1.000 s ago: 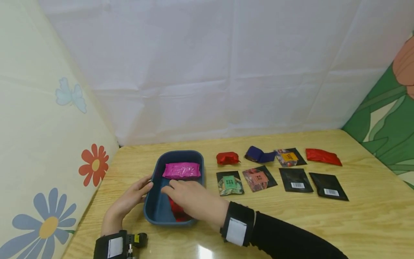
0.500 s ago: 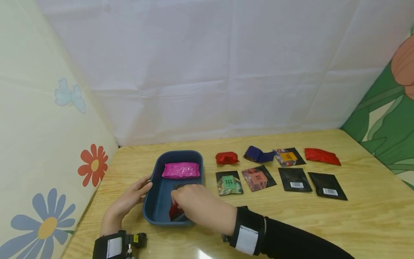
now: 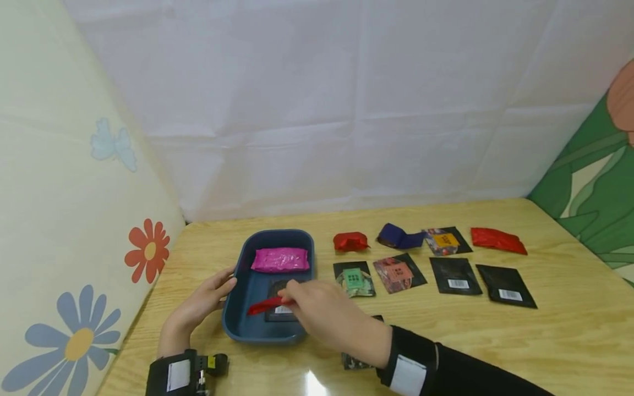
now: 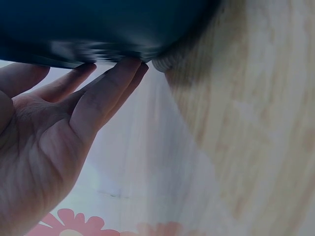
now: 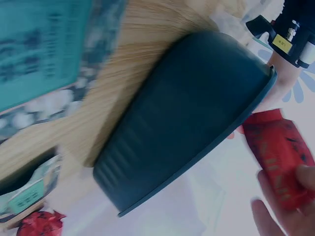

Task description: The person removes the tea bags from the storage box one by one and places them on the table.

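Note:
My right hand point(image 3: 329, 313) pinches the end of a small red packet point(image 3: 264, 306), which hangs over the near part of a dark blue box point(image 3: 253, 289). Lettering on that packet faces the right wrist view, where thumb and fingers hold it beyond the box's rim. Beneath it inside the box lies a black sachet point(image 3: 274, 289) with a white barcode label. A shiny pink packet point(image 3: 280, 259) lies across the far end. My left hand point(image 3: 200, 302) rests against the box's left side; in the left wrist view, its nearly straight fingers point(image 4: 106, 96) touch the outer wall point(image 4: 98, 29).
Right of the box lie a red packet point(image 3: 350, 242), a purple one point(image 3: 396, 237), a long red one point(image 3: 497, 241), several sachets with coloured labels point(image 3: 354, 278) and black sachets point(image 3: 454, 275). My right forearm partly covers another sachet point(image 3: 353, 362). A white backdrop point(image 3: 317, 137) stands behind the table.
My right hand has moved to the right and nearer me, with the red packet now raised and turned edge-on. The black sachet in the box has come into view. The left hand stays put.

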`<action>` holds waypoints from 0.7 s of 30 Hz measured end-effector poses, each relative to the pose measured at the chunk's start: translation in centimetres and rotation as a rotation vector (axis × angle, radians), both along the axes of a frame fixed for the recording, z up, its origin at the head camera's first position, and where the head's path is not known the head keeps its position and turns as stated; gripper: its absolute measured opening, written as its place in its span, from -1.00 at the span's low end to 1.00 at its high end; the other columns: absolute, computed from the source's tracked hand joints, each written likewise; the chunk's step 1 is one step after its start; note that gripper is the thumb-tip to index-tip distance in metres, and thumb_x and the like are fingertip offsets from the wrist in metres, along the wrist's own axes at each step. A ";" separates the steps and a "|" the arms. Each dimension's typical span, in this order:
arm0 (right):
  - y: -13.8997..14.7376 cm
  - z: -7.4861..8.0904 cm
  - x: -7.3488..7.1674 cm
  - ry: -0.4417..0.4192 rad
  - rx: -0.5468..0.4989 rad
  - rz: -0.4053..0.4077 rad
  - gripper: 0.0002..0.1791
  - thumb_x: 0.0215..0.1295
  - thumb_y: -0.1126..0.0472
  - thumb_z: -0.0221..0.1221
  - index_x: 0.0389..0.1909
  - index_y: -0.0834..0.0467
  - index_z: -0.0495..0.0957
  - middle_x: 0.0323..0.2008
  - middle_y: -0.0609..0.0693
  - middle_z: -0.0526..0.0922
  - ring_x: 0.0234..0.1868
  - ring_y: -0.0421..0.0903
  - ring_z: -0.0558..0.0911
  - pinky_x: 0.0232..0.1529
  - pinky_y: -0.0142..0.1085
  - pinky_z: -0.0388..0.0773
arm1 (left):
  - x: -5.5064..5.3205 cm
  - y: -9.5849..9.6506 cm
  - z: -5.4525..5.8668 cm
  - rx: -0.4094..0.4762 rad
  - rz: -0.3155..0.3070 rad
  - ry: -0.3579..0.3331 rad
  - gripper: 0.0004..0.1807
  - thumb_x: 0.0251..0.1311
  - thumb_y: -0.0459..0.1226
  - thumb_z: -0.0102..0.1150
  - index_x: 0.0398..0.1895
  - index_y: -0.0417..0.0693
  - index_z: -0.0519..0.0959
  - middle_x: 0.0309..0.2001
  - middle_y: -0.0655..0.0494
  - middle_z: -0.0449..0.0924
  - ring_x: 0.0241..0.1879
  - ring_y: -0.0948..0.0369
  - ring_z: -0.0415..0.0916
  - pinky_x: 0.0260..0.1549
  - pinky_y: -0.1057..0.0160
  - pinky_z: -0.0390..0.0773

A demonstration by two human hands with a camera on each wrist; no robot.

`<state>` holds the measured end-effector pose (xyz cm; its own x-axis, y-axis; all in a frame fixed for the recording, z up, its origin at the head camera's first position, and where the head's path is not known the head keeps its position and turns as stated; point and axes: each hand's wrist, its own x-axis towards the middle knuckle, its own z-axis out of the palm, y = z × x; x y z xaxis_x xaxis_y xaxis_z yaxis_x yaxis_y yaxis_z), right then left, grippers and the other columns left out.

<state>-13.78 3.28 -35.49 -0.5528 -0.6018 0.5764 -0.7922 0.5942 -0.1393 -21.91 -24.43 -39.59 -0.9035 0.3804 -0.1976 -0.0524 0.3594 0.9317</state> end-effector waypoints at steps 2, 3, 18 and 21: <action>0.6 -0.3 0.2 0.054 -0.063 0.026 -0.87 0.20 0.33 0.34 -0.29 0.12 0.58 -0.23 -0.13 0.75 -0.36 -0.26 0.68 -0.31 -0.47 0.59 | 0.0 0.0 -0.1 -0.001 -0.002 0.000 -0.37 0.57 -0.17 -0.18 0.52 -0.34 0.00 0.47 -0.38 0.04 0.38 -0.24 0.15 0.23 -0.18 0.35; 0.8 -0.4 0.3 0.078 -0.093 0.036 -0.86 0.18 0.33 0.36 -0.32 0.12 0.58 -0.25 -0.13 0.75 -0.36 -0.25 0.67 -0.29 -0.45 0.59 | 0.0 0.0 -0.1 0.000 -0.003 0.000 -0.37 0.57 -0.17 -0.18 0.52 -0.34 0.00 0.47 -0.38 0.04 0.38 -0.24 0.15 0.24 -0.19 0.35; 7.7 0.0 2.2 -0.053 -0.268 0.008 -0.82 0.22 0.32 0.35 -0.21 0.10 0.57 -0.33 -0.15 0.69 -0.33 -0.30 0.66 -0.33 -0.45 0.61 | 0.1 -0.1 0.0 -0.002 0.007 -0.029 -0.36 0.58 -0.15 -0.19 0.54 -0.31 -0.03 0.49 -0.39 -0.02 0.42 -0.26 0.06 0.25 -0.26 0.28; 9.3 -0.2 2.9 -0.193 -0.287 -0.087 -0.72 0.15 0.41 0.37 -0.22 0.09 0.51 -0.33 -0.17 0.69 -0.32 -0.27 0.68 -0.36 -0.38 0.64 | 0.0 0.0 -0.1 0.000 0.010 -0.023 -0.36 0.58 -0.16 -0.19 0.54 -0.31 -0.02 0.49 -0.39 -0.02 0.42 -0.26 0.06 0.25 -0.27 0.28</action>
<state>-10.90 12.56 -35.68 -0.7099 -0.3760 0.5956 -0.6832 0.5732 -0.4525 -21.92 -24.41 -39.67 -0.9027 0.3709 -0.2181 -0.0772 0.3591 0.9301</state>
